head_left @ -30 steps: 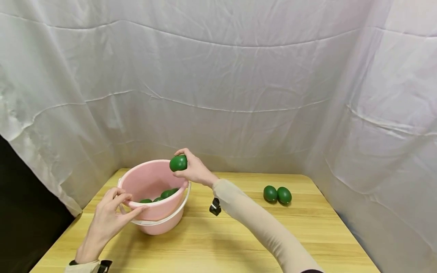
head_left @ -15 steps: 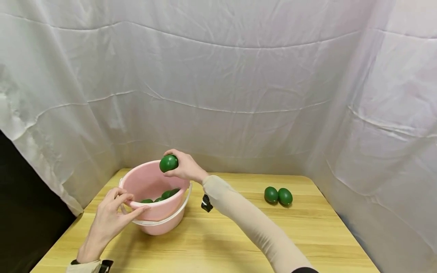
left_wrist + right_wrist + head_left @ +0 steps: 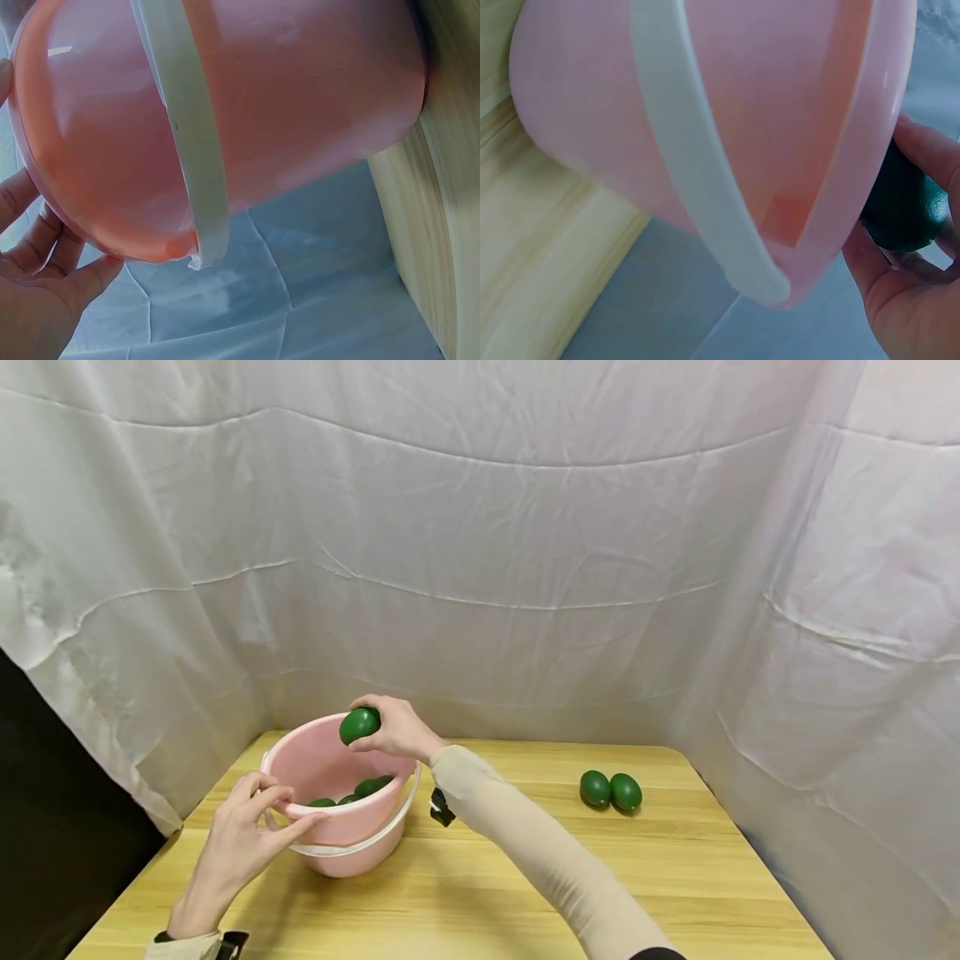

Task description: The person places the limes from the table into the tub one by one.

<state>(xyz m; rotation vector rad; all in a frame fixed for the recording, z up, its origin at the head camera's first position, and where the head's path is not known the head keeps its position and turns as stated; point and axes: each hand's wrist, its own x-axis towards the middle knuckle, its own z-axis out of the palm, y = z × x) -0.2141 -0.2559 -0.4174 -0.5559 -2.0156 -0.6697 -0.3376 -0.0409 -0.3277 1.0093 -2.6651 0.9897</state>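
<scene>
A pink bucket point(image 3: 352, 827) with a white handle point(image 3: 187, 127) stands at the left of the table. Several dark green avocados point(image 3: 365, 787) lie inside it, partly hidden by the near wall. My left hand point(image 3: 234, 835) grips the bucket's near-left rim between thumb and fingers. Over the bucket's opening, my right hand point(image 3: 397, 727) holds another glossy green avocado point(image 3: 360, 725) between thumb and fingers. In the right wrist view this avocado point(image 3: 906, 202) shows just past the rim, partly covered by it.
Two more green avocados point(image 3: 611, 790) sit side by side on the right of the wooden table point(image 3: 525, 860). Pale grey curtains point(image 3: 480, 543) hang behind the table and along its sides. A dark panel point(image 3: 60, 827) is at the far left.
My right hand has moved left with the avocado, from the bucket's right rim to over its opening, and slightly lower at the end. The left hand stays on the rim.
</scene>
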